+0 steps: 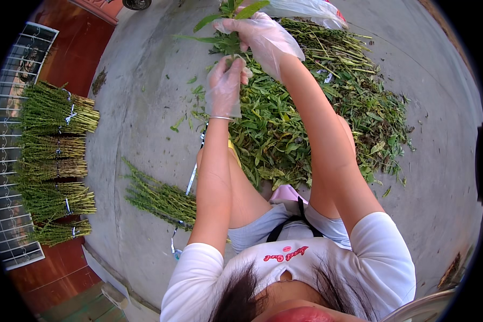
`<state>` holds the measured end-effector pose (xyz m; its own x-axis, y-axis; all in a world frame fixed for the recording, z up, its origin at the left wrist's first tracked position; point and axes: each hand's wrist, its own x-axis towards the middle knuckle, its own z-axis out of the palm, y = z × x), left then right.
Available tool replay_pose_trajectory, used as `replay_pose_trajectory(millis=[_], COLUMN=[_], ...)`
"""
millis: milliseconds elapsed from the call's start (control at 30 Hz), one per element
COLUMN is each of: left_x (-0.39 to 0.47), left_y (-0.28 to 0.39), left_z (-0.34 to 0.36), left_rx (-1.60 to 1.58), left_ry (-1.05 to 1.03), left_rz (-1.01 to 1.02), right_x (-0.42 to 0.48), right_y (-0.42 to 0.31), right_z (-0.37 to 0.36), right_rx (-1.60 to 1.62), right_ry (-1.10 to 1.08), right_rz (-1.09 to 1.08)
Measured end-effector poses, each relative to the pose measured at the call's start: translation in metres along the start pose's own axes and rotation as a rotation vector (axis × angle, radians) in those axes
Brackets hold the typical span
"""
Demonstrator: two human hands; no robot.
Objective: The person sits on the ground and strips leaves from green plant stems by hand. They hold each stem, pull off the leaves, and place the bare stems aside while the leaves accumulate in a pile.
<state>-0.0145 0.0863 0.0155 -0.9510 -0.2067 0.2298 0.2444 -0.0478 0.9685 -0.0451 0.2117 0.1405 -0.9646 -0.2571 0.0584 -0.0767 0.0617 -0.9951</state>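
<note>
A leafy green plant stem [229, 42] is held up at the top of the view. Around its lower part, my left hand [224, 88] is closed, in a clear plastic glove. My right hand [265, 42], gloved the same way, grips the leafy part farther up, thumb and fingers on either side. Leaves stick out past both hands, and the stem's lower end is hidden by my left hand. Beneath my forearms spreads a heap of loose green leaves [281, 133], some yellowed or dark.
Bare-stalked plants [334, 48] lie beyond the heap, near a plastic bag [310, 12]. Beside my left leg is a bundle of green stalks [161, 197] with a strip tie [192, 179]. Several tied bundles [60, 157] stand along the red wall [72, 52] at left. Concrete floor [144, 104] surrounds everything.
</note>
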Motion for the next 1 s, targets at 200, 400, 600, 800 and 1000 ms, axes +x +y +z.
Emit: replay_pose_trajectory(millis=[200, 400, 600, 800, 1000], left_x=[-0.002, -0.003, -0.003, -0.006, -0.008], left_y=[0.005, 0.010, 0.005, 0.007, 0.015], left_z=[-0.001, 0.000, 0.001, 0.001, -0.001], left_rx=[0.014, 0.075, -0.051, 0.004, 0.068], left_ry=[0.013, 0.005, 0.036, -0.040, -0.088], left_rz=[0.005, -0.019, -0.046, -0.047, -0.027], right_x=[0.043, 0.050, 0.043, 0.036, 0.037], right_y=[0.055, 0.059, 0.048, 0.047, 0.051], right_z=[0.005, 0.013, 0.012, -0.016, -0.031], right_rx=[0.902, 0.883, 0.784, 0.445, -0.281], right_ry=[-0.133, 0.072, 0.074, -0.187, -0.166], right_rz=[-0.022, 0.022, 0.039, -0.068, -0.185])
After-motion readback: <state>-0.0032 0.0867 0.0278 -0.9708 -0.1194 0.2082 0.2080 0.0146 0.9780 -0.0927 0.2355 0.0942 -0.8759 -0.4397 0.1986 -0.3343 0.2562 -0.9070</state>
